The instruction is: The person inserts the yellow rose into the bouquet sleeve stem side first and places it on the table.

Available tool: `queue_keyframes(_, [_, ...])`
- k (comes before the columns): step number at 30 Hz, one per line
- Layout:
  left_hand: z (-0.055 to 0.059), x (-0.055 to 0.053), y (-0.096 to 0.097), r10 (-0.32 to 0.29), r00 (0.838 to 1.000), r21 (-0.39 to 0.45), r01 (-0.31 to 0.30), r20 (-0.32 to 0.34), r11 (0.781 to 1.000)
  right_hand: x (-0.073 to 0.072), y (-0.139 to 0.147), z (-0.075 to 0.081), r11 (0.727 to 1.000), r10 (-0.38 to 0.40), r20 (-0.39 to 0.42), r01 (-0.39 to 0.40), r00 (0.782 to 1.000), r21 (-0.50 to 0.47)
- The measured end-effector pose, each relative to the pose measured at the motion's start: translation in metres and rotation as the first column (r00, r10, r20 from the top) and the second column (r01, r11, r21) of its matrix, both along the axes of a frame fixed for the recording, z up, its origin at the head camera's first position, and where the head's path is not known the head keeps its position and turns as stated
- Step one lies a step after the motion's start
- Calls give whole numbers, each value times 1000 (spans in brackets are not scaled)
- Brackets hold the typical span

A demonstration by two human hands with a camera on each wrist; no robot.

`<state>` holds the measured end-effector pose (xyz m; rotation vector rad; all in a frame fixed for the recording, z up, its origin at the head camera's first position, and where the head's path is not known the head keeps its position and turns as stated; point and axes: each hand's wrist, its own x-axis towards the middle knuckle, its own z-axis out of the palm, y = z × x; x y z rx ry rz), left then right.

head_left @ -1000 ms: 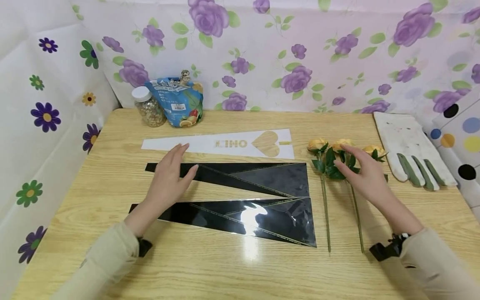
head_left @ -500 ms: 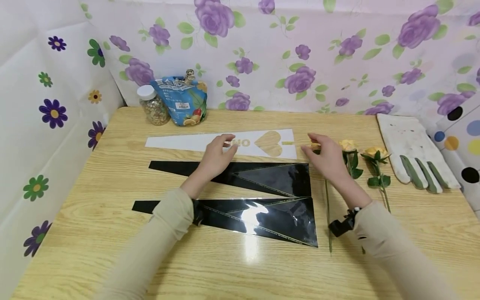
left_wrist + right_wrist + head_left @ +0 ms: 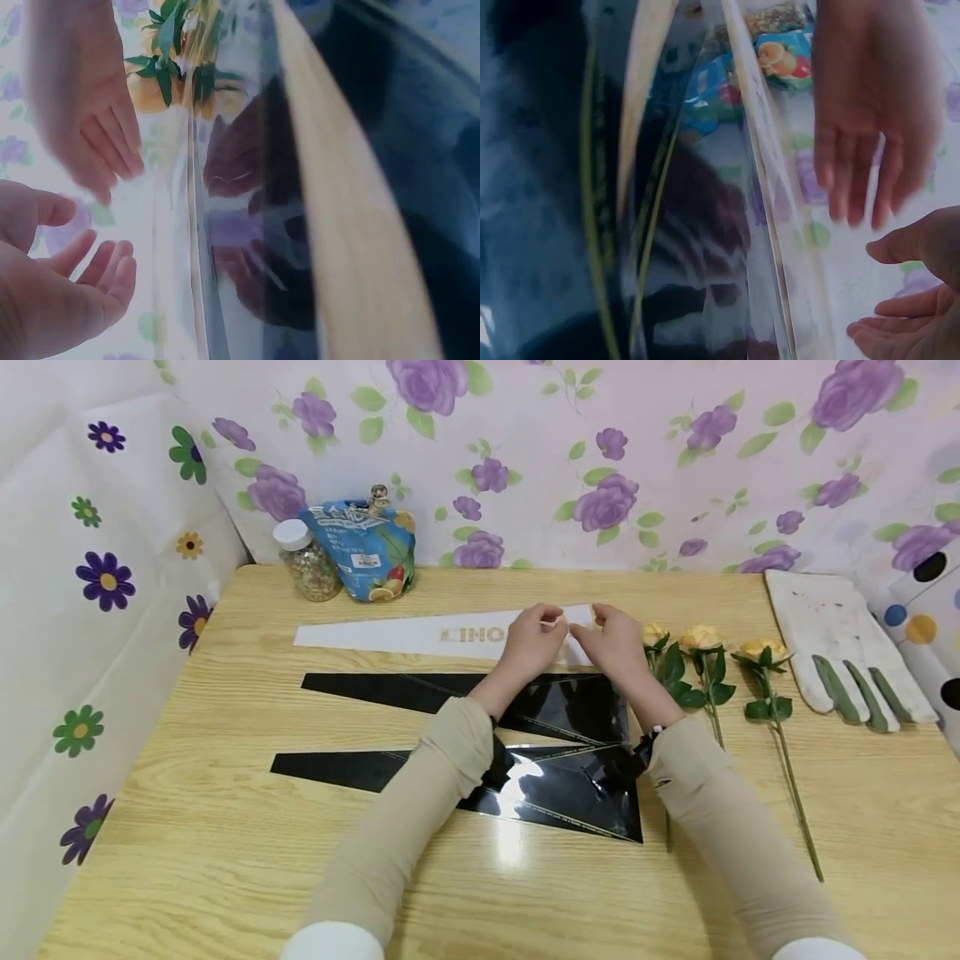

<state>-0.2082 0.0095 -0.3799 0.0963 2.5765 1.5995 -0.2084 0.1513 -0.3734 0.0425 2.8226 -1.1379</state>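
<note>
My left hand and right hand meet closely over the wide end of a tapered white flower sleeve with gold lettering; they hide its heart window. Relaxed, slightly bent fingers show on the left hand in the left wrist view, with nothing between them. In the right wrist view, the right hand likewise has its thumb and fingers apart and holds nothing. Two black tapered sleeves, an upper one and a lower one, lie nearer me, partly covered by my forearms.
Three yellow roses lie on the right: a left one, a middle one and a right one. White-and-green work gloves are beyond them. A lidded jar and a blue pouch stand at the back left.
The left hand has moved right along the white sleeve, from its narrow part to its wide end. From over the roses, the right hand has come left, uncovering their blooms.
</note>
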Motion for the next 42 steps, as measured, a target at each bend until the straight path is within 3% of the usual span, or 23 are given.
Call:
queue_keyframes(4, [2,-8,13,39,999,4,-40,23,999,-8,-6,3,997,30,54,-34,998,73])
queue_keyframes(11, [-3,-16,11,46,998,-41,-44,42,998,-16,-10,6,991,82,18,-84,996,107])
queue_keyframes(19, [-6,-19,3,7,997,-57,-3,80,998,-24,-9,11,987,-41,81,27,996,158])
queue_keyframes(28, [-4,-20,5,-51,982,14,50,183,999,-30,-6,9,996,-72,184,63,980,57])
queue_keyframes(34, [-8,-21,2,-90,973,18,89,214,996,-30,-1,5,999,-5,288,19,958,-47])
queue_keyframes(38, [-10,-20,-1,-111,968,42,104,226,994,-26,2,3,982,36,336,29,941,-186])
queue_keyframes(42, [-12,-16,-1,-105,969,85,88,224,993,-20,3,1,952,18,333,86,943,-295])
